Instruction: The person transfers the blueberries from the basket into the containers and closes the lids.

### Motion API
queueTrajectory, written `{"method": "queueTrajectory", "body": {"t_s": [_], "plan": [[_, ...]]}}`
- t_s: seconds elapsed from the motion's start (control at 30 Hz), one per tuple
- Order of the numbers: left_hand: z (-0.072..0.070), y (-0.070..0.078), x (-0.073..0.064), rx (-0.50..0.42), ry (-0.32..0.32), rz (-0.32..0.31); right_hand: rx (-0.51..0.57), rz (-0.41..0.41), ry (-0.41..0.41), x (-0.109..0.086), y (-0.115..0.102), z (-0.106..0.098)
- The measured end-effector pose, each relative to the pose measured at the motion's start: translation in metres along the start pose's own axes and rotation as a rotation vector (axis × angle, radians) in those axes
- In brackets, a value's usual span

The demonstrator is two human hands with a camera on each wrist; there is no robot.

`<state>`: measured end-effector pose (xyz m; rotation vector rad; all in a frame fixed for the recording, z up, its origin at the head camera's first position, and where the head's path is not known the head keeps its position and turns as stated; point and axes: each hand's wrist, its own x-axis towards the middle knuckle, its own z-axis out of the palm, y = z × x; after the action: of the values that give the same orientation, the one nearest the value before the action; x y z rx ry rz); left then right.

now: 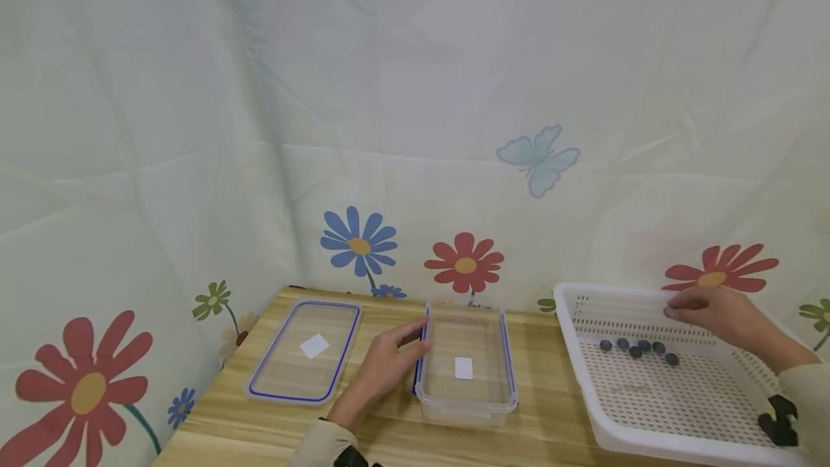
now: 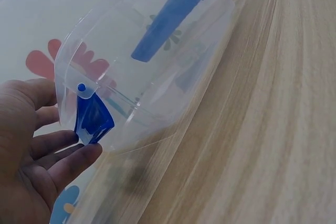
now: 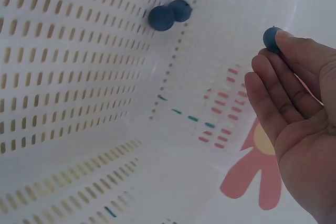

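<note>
In the head view, my right hand (image 1: 716, 312) is raised over the far side of a white perforated basket (image 1: 586, 395). It pinches a blueberry (image 3: 271, 39) between thumb and fingertips. Several more blueberries (image 1: 635, 352) lie on the basket floor. Near the table's middle, my left hand (image 1: 382, 362) rests against the left side of a clear plastic container (image 1: 463, 406) without its lid on. Fairly straight fingers touch it around a blue side latch (image 2: 93, 119) in the left wrist view. The container's floor bears a white label (image 1: 463, 368).
A clear lid (image 1: 305, 352) with a blue seal lies flat on the wooden table (image 1: 538, 388), left of my left hand. Behind the table hangs a pale curtain (image 1: 415, 186) printed with flowers and a butterfly. A dark band (image 1: 778, 420) circles my right wrist.
</note>
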<state>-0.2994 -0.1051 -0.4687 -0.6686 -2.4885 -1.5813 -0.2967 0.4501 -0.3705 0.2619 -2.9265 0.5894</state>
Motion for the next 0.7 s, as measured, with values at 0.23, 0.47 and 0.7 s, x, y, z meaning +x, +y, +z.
{"method": "queueTrajectory", "body": {"t_s": [0.23,0.47,0.7], "plan": [[0.0,0.0,0.0,-0.011,0.003,-0.008,0.015,-0.059,0.02,-0.001,-0.015,-0.006],[0.001,0.002,0.0,-0.036,-0.007,-0.036,0.027,-0.082,0.062,-0.005,-0.03,-0.011],[0.002,0.001,0.0,-0.032,0.0,-0.035,0.028,-0.059,0.096,-0.01,-0.051,-0.018]]}}
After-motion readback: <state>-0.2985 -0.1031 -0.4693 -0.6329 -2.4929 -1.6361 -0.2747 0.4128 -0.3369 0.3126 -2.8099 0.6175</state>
